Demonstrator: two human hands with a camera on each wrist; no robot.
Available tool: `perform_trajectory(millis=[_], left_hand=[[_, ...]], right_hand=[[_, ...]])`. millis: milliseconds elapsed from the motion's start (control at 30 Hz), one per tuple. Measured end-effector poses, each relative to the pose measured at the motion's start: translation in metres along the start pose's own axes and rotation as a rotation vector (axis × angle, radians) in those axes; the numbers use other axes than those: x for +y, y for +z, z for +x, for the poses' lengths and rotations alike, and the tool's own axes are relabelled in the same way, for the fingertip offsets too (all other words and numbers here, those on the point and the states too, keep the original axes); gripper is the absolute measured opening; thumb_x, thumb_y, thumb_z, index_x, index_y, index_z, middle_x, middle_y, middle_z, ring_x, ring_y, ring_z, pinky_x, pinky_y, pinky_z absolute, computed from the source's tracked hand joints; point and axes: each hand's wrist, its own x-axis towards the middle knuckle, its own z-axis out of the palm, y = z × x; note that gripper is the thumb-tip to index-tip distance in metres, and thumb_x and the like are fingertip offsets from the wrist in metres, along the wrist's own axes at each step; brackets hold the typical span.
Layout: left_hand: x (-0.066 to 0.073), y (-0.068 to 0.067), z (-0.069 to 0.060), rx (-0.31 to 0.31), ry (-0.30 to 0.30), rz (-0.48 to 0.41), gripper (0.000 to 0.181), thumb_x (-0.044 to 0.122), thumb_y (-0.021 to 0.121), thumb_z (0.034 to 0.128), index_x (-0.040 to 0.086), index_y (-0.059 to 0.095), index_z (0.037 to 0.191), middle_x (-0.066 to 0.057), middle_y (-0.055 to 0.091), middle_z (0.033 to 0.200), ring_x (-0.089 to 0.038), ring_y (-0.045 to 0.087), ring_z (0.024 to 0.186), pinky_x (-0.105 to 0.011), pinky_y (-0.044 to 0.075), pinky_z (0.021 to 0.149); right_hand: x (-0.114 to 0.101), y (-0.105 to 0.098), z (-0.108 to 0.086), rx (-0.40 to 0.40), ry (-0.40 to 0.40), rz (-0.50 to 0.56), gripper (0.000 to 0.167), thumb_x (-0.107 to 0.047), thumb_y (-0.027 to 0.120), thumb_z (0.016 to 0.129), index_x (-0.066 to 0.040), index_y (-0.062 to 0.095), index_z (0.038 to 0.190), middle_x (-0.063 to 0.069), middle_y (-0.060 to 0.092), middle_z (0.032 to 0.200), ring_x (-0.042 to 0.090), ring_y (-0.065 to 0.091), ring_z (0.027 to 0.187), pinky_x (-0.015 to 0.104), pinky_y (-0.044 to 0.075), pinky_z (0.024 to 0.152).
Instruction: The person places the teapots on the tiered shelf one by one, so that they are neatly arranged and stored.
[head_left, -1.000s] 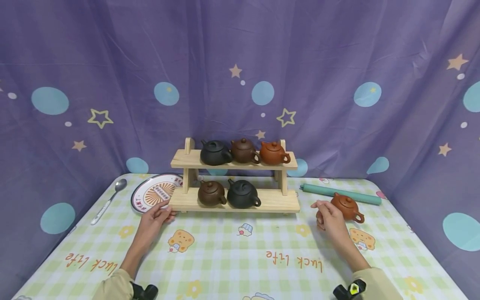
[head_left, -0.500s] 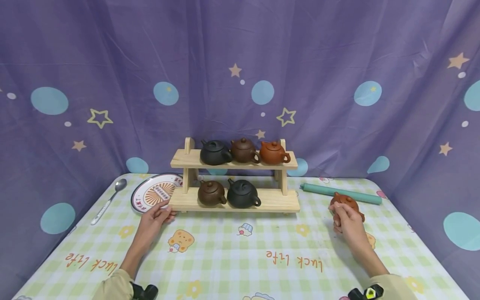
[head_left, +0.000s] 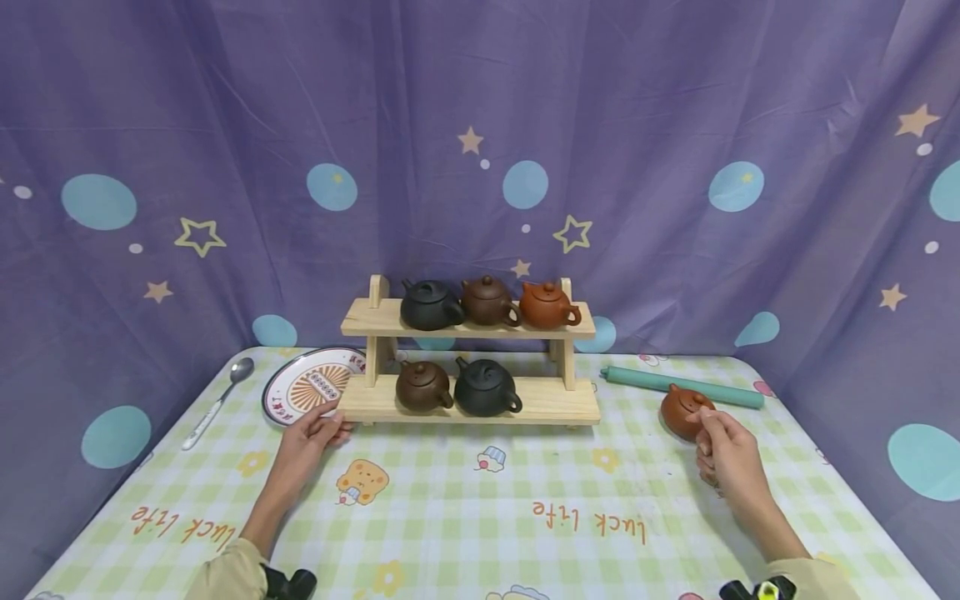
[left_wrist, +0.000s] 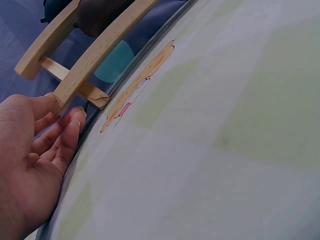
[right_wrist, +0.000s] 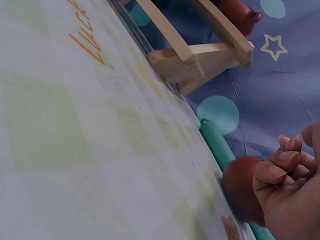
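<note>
My left hand [head_left: 306, 440] grips the left end of a two-tier wooden display rack [head_left: 540, 400], also seen in the left wrist view as a wooden board [left_wrist: 100, 52]. At the right, my right hand [head_left: 731, 458] has its fingers curled, thumb and forefinger together at the handle side of a reddish-brown teapot [head_left: 681, 414]. The handle is hidden behind the hand. The pot stands upright on the cloth. On the upper tier are a black teapot [head_left: 429, 307], a dark brown teapot [head_left: 486, 304] and an orange-brown teapot [head_left: 546, 308]. Below sit a brown teapot [head_left: 422, 387] and a black teapot [head_left: 486, 390].
A green rolled stick [head_left: 682, 387] lies behind the reddish-brown teapot. Partly behind the rack's left end is a patterned plate [head_left: 281, 387], with a spoon [head_left: 217, 408] farther left. The checked tablecloth [head_left: 465, 517] spreads in front; a purple curtain [head_left: 450, 83] hangs behind.
My right hand has moved right, across the front of the reddish-brown teapot to its handle side. The left hand and the rack have stayed put.
</note>
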Motion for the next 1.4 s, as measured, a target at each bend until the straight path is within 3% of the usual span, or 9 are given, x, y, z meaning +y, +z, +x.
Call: perform_trajectory(millis=[300,667,900,1133,1400], left_hand=[[0.000,-0.001,-0.001,-0.004,0.009,-0.011,0.047,0.019,0.054,0.1102,-0.005,0.046,0.150,-0.019,0.071,0.113,-0.005,0.068,0.085,-0.019,0.059,0.081],[-0.001,0.000,-0.001,0.001,0.031,-0.022,0.046,0.017,0.054,0.1101,-0.006,0.047,0.149,-0.021,0.070,0.112,-0.006,0.069,0.085,-0.019,0.059,0.080],[-0.001,0.000,-0.001,-0.001,0.028,-0.020,0.046,0.018,0.054,0.1102,-0.005,0.047,0.149,-0.022,0.070,0.113,-0.006,0.069,0.085,-0.018,0.058,0.080],[0.000,0.000,-0.002,-0.003,0.003,-0.012,0.047,0.019,0.053,0.1103,-0.004,0.045,0.151,-0.022,0.069,0.116,-0.005,0.068,0.085,-0.018,0.058,0.081],[0.001,0.000,-0.002,-0.004,0.010,-0.007,0.047,0.018,0.053,0.1103,-0.005,0.045,0.151,-0.024,0.069,0.117,-0.006,0.068,0.085,-0.018,0.058,0.081]], right_hand=[[0.000,-0.012,0.000,0.045,-0.003,-0.020,0.037,-0.035,0.046,0.112,-0.001,0.059,0.108,-0.001,0.042,0.070,0.008,0.035,0.051,0.041,0.022,0.044],[0.005,-0.028,0.000,0.091,0.010,0.016,0.033,-0.036,0.048,0.111,-0.011,0.068,0.104,-0.003,0.045,0.068,0.006,0.036,0.048,0.043,0.019,0.043],[0.008,-0.034,0.001,0.123,0.044,0.013,0.030,-0.034,0.047,0.112,-0.015,0.067,0.100,-0.003,0.044,0.068,0.008,0.038,0.052,0.029,0.031,0.039],[0.012,-0.039,0.003,0.116,0.046,0.076,0.028,-0.031,0.047,0.112,-0.017,0.066,0.096,-0.004,0.043,0.067,0.007,0.037,0.052,0.035,0.021,0.044],[0.016,-0.044,0.005,0.144,0.079,0.024,0.028,-0.031,0.045,0.112,-0.018,0.065,0.097,-0.003,0.043,0.069,0.007,0.037,0.053,0.025,0.033,0.041]])
